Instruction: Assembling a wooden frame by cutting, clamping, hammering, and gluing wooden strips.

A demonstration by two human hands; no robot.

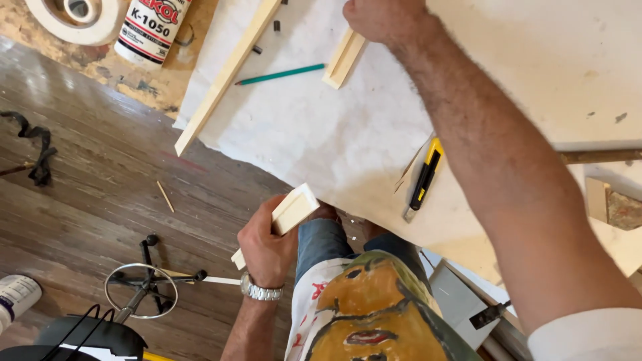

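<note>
Short wood piece [292, 212]: pale, with a groove along it; held low, off the edge of the surface, above the knee in blue jeans [326, 244]; tilted so one end points up.
Left hand [266, 251]: wrapped around the lower half of the short wood piece; grip pressed tight on it, thumb on one side, fingers on the other; silver watch [261, 290] on the wrist.
Second wood piece [344, 57]: same pale colour and groove; flat on the white sheet [314, 127], far end under the other hand.
Right hand [382, 19]: reached far across, closed down on the top end of the second wood piece; looks like a pinch on it, but the fingertips are hidden, so hard to be sure.
Why held so: probably one piece kept ready close to the body while the other gets picked from the surface.
Green pencil [281, 74]: just beside the second wood piece, flat on the sheet.
Long wood strip [227, 73]: slanted across the left edge of the sheet, one end hanging past it.
Yellow and black knife [424, 179]: near the front edge, under the right forearm, not touched.
White glue bottle [152, 30]: standing at the top left, beside a white tape roll [75, 17].
Floor [87, 180]: dark wood, with a stool base [142, 287] below.
</note>
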